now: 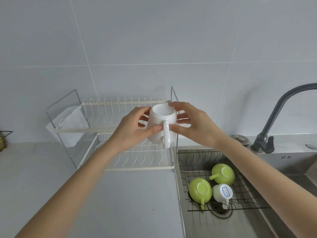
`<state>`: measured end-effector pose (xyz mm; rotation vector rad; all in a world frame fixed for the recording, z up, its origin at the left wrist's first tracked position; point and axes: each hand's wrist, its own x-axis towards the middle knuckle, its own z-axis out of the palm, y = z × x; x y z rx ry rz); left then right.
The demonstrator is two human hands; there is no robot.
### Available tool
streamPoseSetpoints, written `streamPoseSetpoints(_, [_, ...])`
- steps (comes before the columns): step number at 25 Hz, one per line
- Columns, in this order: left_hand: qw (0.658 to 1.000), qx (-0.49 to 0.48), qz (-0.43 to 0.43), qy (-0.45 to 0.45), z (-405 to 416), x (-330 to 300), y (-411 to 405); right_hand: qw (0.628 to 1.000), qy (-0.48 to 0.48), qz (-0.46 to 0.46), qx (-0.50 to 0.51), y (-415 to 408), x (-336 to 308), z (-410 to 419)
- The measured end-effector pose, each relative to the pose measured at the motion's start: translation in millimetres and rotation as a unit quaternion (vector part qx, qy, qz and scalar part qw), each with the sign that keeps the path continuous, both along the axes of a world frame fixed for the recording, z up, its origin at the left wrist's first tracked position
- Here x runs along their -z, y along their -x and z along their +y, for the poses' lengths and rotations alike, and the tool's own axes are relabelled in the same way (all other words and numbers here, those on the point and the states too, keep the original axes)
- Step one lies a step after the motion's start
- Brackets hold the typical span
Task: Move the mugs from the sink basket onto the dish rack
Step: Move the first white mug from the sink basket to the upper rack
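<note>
I hold a white mug [160, 121] upside down in front of the two-tier white dish rack [120, 129], its handle facing me. My left hand [135, 127] grips its left side and my right hand [190, 124] its right side, fingers wrapped behind it. The mug hangs above the right part of the lower tier. In the black wire sink basket [247, 201] lie two green mugs [200, 189] [223, 173] and a small white mug [222, 192], all bottom up.
A grey faucet [277, 115] arches over the steel sink [291, 170] at right. A white bag [68, 124] hangs behind the rack's left end. Grey countertop [120, 194] spreads before the rack. A dark wire holder [4, 138] sits at the far left edge.
</note>
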<state>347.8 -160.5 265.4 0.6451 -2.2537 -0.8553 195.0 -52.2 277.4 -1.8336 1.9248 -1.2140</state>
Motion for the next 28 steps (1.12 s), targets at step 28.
streamPoseSetpoints(28, [0.975, 0.007, -0.208, -0.080, -172, 21, 90, 0.876, -0.284, 0.389, 0.022, 63, -3, -201])
